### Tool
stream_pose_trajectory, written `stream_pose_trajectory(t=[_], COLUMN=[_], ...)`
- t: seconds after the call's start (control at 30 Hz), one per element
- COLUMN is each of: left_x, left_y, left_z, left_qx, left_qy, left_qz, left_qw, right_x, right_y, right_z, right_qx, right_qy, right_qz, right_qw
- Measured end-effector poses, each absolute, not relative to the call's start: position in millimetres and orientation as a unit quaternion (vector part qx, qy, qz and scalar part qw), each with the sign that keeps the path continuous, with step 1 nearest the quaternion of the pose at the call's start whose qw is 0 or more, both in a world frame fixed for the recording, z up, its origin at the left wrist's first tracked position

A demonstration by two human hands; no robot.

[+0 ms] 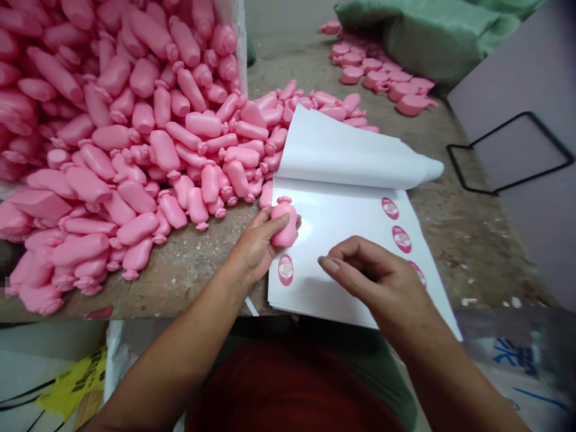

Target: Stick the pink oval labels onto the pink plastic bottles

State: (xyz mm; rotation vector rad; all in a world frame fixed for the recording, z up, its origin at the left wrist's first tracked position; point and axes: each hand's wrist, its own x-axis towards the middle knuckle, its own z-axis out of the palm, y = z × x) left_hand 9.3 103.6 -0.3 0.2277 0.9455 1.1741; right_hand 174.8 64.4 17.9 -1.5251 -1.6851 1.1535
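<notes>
My left hand [258, 249] is closed around a small pink plastic bottle [284, 225], thumb across its front and the flared neck pointing up. It is at the left edge of a stack of white sticker sheets [333, 222]. An oval pink-and-white sticker [285, 270] lies on the sheet just below that hand; more oval stickers [402, 239] line the sheet's right side. Over the sheets hovers my right hand [378, 276], fingers curled and thumb close to the index finger. Whether anything is between those fingertips is hidden.
A big heap of pink bottles [135, 150] spills from a white-walled container [242, 48] across the left of the worktable [189, 264]. Flatter pink pieces [378, 78] lie at the back right beside a green sack [414, 36]. A black wire frame [499, 156] stands at the right.
</notes>
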Motion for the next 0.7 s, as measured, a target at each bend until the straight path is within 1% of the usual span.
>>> stream_pose_trajectory(t=[0.07, 0.17, 0.27, 0.4, 0.5, 0.57, 0.63, 0.7], left_x=[10.7, 12.6, 13.5, 13.2, 12.3, 11.5, 10.6, 9.6], left_y=[102.9, 101.9, 101.4, 101.0, 101.0, 101.3, 102.1, 103.1], left_z=[-0.5, -0.7, -1.6, -2.7, -2.3, -1.7, -1.5, -1.9], left_qx=[0.111, 0.111, 0.11, 0.112, 0.113, 0.111, 0.105, 0.1], left_qy=[0.435, 0.439, 0.436, 0.429, 0.425, 0.422, 0.421, 0.422], left_qz=[0.537, 0.545, 0.55, 0.548, 0.544, 0.541, 0.539, 0.536], left_qw=[0.714, 0.706, 0.704, 0.709, 0.715, 0.719, 0.722, 0.724], right_x=[176.9, 173.6, 167.5, 161.4, 157.9, 157.1, 158.7, 162.4], right_y=[65.3, 66.6, 65.4, 64.1, 66.5, 68.1, 68.2, 66.6], right_z=[15.4, 1.6, -11.5, -17.0, -16.1, -13.3, -7.1, 2.6], right_qx=[-0.591, -0.582, -0.544, -0.516, -0.52, -0.546, -0.57, -0.567], right_qy=[-0.663, -0.757, -0.816, -0.839, -0.838, -0.822, -0.79, -0.741], right_qz=[0.378, 0.222, 0.083, 0.009, 0.009, 0.053, 0.161, 0.31], right_qw=[0.261, 0.196, 0.179, 0.173, 0.164, 0.155, 0.156, 0.184])
